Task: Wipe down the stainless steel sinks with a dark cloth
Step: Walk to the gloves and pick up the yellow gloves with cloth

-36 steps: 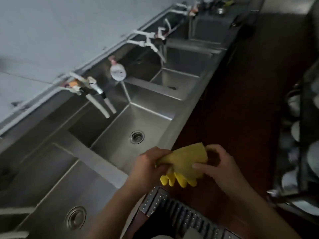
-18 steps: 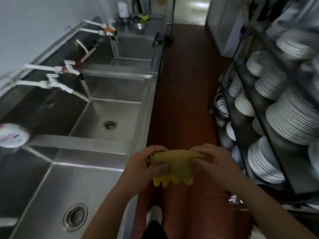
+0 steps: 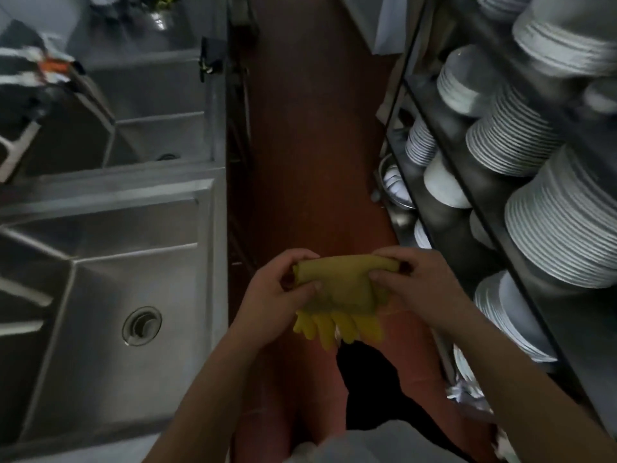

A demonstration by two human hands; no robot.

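1. The person stands in a narrow aisle with a red-brown floor, both bare forearms held out in front of the body.
2. The left hand is closed on the left edge of a yellow rubber glove, thumb on top and fingers curled beneath.
3. The right hand is closed on the glove's right edge in the same pinch.
4. The glove hangs stretched between the two hands above the floor, cuff at 12 o'clock and its fingers drooping toward 6 o'clock.
5. The steel sinks lie at 9 o'clock from the hands. The near basin has a round drain in its floor.
6. A second basin sits at 11 o'clock, beyond a flat steel divider.
7. No dark cloth can be made out; neither hand touches a sink.
8. A dark shelf rack at 3 o'clock carries stacks of white plates and bowls.
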